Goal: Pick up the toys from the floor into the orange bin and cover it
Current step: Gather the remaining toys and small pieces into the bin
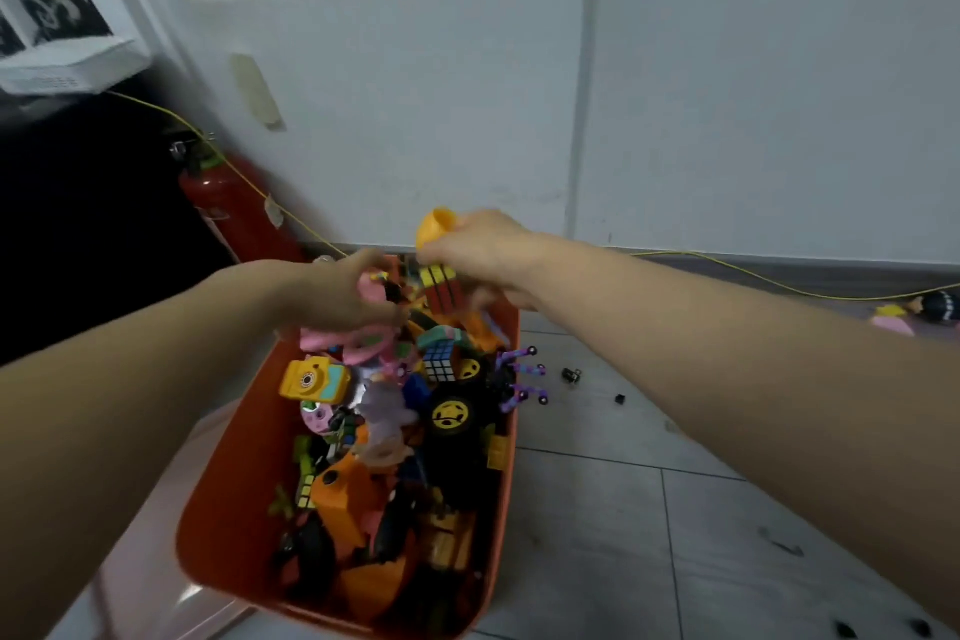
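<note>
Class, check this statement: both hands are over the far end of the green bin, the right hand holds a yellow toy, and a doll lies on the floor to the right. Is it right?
One detail is wrong: the bin is orange, not green. The head view shows this. The rest stands: both hands are over its far end, the right hand holds a yellow toy, and a doll lies on the floor to the right.

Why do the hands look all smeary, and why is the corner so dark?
Head view: the left hand and right hand over the orange bin are motion-blurred; the left corner behind the red extinguisher is in deep shadow; the wide lens bends the edges; the tile floor shows soft glare.
</note>
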`<action>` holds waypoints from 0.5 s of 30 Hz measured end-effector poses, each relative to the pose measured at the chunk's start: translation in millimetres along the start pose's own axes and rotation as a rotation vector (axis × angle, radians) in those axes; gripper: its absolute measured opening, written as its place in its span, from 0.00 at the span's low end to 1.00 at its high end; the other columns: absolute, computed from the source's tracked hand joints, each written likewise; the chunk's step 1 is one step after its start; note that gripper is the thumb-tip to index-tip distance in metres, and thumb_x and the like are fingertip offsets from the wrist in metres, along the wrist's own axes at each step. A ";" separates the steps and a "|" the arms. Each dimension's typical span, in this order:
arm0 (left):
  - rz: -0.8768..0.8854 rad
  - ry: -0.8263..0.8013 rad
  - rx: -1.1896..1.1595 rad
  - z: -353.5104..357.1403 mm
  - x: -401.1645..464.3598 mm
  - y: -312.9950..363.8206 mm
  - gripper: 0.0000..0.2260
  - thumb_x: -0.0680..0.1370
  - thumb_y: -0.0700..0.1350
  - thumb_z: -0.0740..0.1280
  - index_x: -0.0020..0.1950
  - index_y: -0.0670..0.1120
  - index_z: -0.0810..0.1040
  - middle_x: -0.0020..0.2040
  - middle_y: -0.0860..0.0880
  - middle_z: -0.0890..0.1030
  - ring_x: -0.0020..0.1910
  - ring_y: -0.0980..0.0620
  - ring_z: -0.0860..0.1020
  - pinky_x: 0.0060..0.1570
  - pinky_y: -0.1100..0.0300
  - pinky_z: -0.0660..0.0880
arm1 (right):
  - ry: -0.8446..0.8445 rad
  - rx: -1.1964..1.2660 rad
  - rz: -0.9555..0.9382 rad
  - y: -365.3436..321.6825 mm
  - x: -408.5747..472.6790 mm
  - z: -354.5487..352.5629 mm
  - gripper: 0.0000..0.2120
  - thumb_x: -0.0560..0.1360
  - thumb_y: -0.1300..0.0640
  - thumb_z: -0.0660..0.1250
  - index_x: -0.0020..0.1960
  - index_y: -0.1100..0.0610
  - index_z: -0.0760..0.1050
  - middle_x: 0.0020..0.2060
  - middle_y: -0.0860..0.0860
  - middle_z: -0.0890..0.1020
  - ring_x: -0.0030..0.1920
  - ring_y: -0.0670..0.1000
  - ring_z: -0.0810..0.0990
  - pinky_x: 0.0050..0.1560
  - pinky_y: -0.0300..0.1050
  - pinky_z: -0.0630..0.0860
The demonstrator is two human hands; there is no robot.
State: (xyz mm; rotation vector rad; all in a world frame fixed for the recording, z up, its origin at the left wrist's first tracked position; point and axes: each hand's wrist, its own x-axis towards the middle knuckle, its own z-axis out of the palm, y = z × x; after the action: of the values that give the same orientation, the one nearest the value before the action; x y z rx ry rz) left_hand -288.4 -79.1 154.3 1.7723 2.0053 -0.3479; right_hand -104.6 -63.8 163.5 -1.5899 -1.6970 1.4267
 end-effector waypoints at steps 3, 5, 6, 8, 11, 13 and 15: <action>-0.018 -0.125 0.040 -1.5 -0.3 13.5 0.39 0.74 0.66 0.65 0.78 0.54 0.53 0.73 0.40 0.66 0.64 0.42 0.72 0.61 0.51 0.69 | -0.166 -0.170 0.149 21.9 -3.2 -5.1 0.21 0.75 0.56 0.70 0.65 0.61 0.73 0.58 0.58 0.75 0.47 0.58 0.81 0.43 0.54 0.84; -0.006 -0.053 0.052 -6.5 4.1 23.9 0.32 0.79 0.60 0.62 0.78 0.48 0.55 0.73 0.39 0.67 0.65 0.41 0.71 0.62 0.52 0.68 | -0.111 -0.140 0.096 31.5 -3.4 -13.1 0.22 0.78 0.57 0.67 0.71 0.57 0.70 0.64 0.56 0.73 0.50 0.55 0.77 0.50 0.56 0.83; 0.016 0.028 0.039 -9.6 7.2 29.5 0.28 0.81 0.57 0.60 0.77 0.46 0.57 0.71 0.37 0.69 0.65 0.40 0.71 0.61 0.52 0.67 | -0.061 -0.119 0.067 33.8 -2.7 -18.8 0.24 0.79 0.56 0.65 0.74 0.55 0.67 0.67 0.54 0.71 0.52 0.55 0.77 0.50 0.55 0.83; 0.073 0.173 -0.025 -13.6 15.4 46.5 0.24 0.82 0.52 0.56 0.76 0.46 0.59 0.69 0.36 0.71 0.61 0.40 0.72 0.57 0.53 0.68 | 0.042 -0.154 0.031 36.7 -2.4 -34.5 0.24 0.80 0.55 0.60 0.75 0.52 0.66 0.69 0.51 0.71 0.53 0.55 0.79 0.48 0.52 0.83; 0.190 0.273 -0.116 -14.6 22.7 86.0 0.22 0.81 0.48 0.55 0.76 0.46 0.59 0.69 0.36 0.69 0.64 0.38 0.71 0.57 0.53 0.66 | 0.160 -0.223 0.012 48.0 -0.2 -64.1 0.19 0.80 0.53 0.59 0.69 0.54 0.73 0.63 0.52 0.76 0.54 0.58 0.81 0.50 0.53 0.83; 0.291 0.280 -0.146 -8.6 23.8 126.1 0.22 0.81 0.48 0.55 0.76 0.46 0.59 0.70 0.37 0.68 0.65 0.39 0.71 0.57 0.54 0.66 | 0.212 -0.272 0.061 66.0 -3.4 -92.6 0.16 0.80 0.53 0.59 0.65 0.55 0.76 0.58 0.54 0.78 0.52 0.61 0.82 0.52 0.56 0.82; 0.382 0.278 -0.130 2.0 23.2 163.3 0.22 0.81 0.49 0.55 0.76 0.47 0.60 0.71 0.38 0.67 0.66 0.40 0.71 0.61 0.53 0.67 | 0.234 -0.332 0.116 86.8 -9.2 -119.0 0.16 0.80 0.53 0.57 0.62 0.57 0.77 0.52 0.55 0.79 0.53 0.63 0.82 0.53 0.57 0.82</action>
State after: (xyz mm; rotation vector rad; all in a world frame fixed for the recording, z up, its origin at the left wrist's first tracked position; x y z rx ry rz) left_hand -129.2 -35.7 157.6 2.1552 1.7548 0.1535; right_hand 39.2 -41.0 138.9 -1.9729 -1.7920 0.9939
